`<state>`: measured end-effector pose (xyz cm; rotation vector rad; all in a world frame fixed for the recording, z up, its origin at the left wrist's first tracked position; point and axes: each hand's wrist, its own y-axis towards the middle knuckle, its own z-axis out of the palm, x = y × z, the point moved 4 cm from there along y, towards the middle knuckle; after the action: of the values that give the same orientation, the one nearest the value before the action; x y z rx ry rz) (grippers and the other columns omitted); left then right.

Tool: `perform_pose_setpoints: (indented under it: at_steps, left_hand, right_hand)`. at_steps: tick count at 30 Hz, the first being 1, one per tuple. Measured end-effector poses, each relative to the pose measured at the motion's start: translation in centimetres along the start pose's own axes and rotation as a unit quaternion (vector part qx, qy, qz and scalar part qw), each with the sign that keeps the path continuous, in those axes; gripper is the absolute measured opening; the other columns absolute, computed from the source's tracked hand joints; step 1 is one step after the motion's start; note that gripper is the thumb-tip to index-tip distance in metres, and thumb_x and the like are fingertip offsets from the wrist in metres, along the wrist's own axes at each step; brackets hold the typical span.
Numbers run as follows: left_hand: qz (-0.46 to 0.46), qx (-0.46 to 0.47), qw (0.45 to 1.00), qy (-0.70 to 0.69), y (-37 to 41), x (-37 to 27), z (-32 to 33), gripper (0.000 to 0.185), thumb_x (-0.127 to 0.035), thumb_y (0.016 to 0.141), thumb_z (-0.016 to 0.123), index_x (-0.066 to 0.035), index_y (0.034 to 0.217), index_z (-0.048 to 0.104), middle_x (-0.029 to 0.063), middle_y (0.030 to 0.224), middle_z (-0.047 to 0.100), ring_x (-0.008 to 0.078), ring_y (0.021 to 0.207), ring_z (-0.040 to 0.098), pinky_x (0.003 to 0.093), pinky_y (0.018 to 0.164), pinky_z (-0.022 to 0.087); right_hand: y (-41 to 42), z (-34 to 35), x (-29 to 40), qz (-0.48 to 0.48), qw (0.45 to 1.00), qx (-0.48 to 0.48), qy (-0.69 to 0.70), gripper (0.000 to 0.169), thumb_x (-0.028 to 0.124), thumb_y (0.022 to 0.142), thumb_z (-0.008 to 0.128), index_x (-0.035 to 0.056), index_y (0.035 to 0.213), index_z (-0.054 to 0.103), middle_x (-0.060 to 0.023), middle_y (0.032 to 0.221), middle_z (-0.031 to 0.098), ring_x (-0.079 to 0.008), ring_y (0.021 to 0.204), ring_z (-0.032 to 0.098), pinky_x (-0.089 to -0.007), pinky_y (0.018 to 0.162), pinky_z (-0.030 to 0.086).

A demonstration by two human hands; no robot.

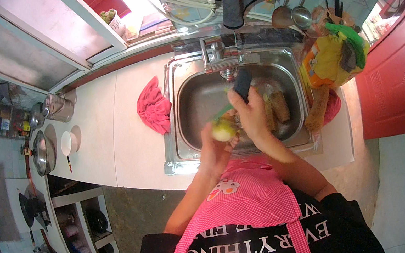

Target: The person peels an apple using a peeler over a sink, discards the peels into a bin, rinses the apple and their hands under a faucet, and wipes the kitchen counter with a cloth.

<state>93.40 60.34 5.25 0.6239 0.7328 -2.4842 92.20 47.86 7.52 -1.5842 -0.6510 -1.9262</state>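
Note:
Over the stainless steel sink, my left hand holds a pale yellow-green, rounded piece of produce, blurred by motion. My right hand grips the dark handle of a tool. A narrow green part reaches from near that handle towards the produce; whether it is a peeler or a knife blade cannot be made out. Rough brown, elongated pieces lie in the basin to the right of my right hand. Part of the basin floor is hidden behind both hands.
A metal faucet stands at the sink's back edge. Left of the sink lies a pink cloth; a white bowl and a metal basin sit farther left. A bulging bag stands on the right. Ladles hang behind.

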Motion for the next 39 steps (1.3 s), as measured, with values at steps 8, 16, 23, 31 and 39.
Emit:
perform_pose_setpoints:
  at_steps: [8,16,23,31,39]
  left_hand:
    - [0.005,0.063,0.998,-0.005,-0.7,-0.9,1.3,0.05,-0.046,0.089,0.043,-0.004,0.115,0.049,0.011,0.1,0.057,0.0181,0.08,0.055,0.028,0.071,0.046]
    - [0.006,0.05,0.994,0.097,0.0,-0.1,0.9,0.045,-0.024,0.087,0.055,-0.004,0.125,0.04,0.0107,0.112,0.054,0.02,0.093,0.057,0.0313,0.083,0.046]
    - [0.057,0.001,0.981,0.183,0.0,-0.5,1.4,0.041,-0.009,0.083,0.054,-0.004,0.121,0.04,0.0078,0.112,0.052,0.0188,0.101,0.053,0.0335,0.089,0.044]
    - [0.07,-0.003,0.993,0.099,-1.0,-1.1,0.4,0.055,-0.008,0.075,0.061,-0.005,0.124,0.038,0.0096,0.115,0.05,0.0223,0.106,0.052,0.0336,0.093,0.042]
    - [0.081,0.046,0.982,0.165,-0.7,-2.0,0.9,0.062,-0.001,0.07,0.067,-0.004,0.125,0.039,0.0082,0.116,0.05,0.0201,0.109,0.048,0.0324,0.094,0.039]
  right_hand:
    - [3.5,-6.5,-4.5,0.089,0.986,-0.138,-0.021,0.022,0.021,0.086,0.06,0.0014,0.092,0.05,-0.0066,0.078,0.058,-0.0107,0.054,0.053,-0.0231,0.047,0.045]
    - [1.0,-1.2,1.2,0.025,0.996,-0.046,0.066,0.026,0.023,0.086,0.061,0.003,0.1,0.052,-0.0016,0.082,0.054,-0.0094,0.063,0.053,-0.0221,0.052,0.047]
    - [-0.5,0.5,1.1,-0.06,0.995,-0.013,-0.073,0.028,0.023,0.082,0.064,0.002,0.093,0.049,-0.0053,0.074,0.054,-0.012,0.063,0.055,-0.0268,0.054,0.046]
    - [2.8,-5.4,-0.5,0.027,0.977,-0.189,0.09,0.027,0.023,0.086,0.062,0.0047,0.101,0.049,-0.0036,0.086,0.054,-0.0108,0.065,0.055,-0.0248,0.058,0.05]
    - [1.8,-3.7,0.9,0.146,0.978,-0.111,0.103,0.023,0.025,0.085,0.063,0.0073,0.098,0.056,0.0016,0.085,0.053,-0.0081,0.071,0.051,-0.0217,0.058,0.042]
